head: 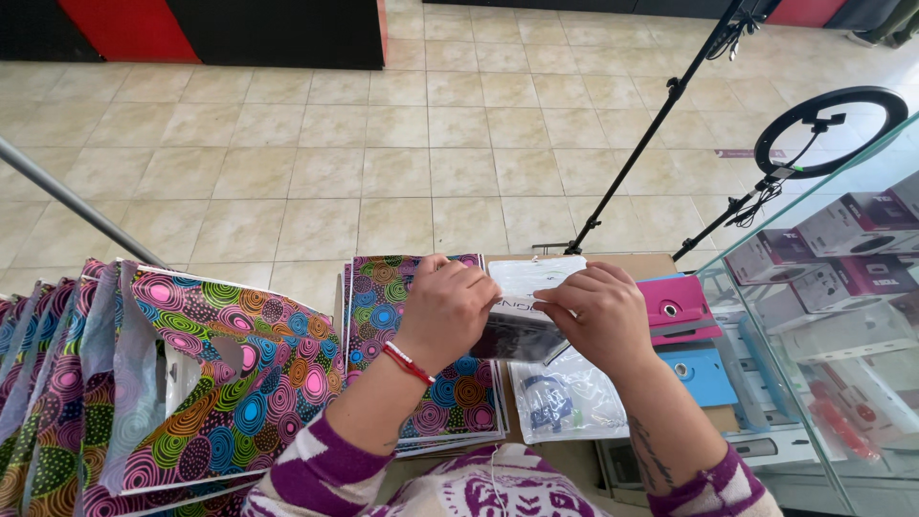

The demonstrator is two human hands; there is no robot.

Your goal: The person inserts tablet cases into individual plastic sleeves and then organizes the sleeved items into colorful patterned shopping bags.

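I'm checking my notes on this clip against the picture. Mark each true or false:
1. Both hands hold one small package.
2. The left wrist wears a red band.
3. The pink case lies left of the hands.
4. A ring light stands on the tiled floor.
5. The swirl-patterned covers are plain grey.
1. True: the left hand and right hand both grip the small white and dark package.
2. True: a red band circles it.
3. False: the pink case lies right of the hands, above a blue case.
4. True: the ring light stands on its stand.
5. False: the patterned covers are multicoloured.
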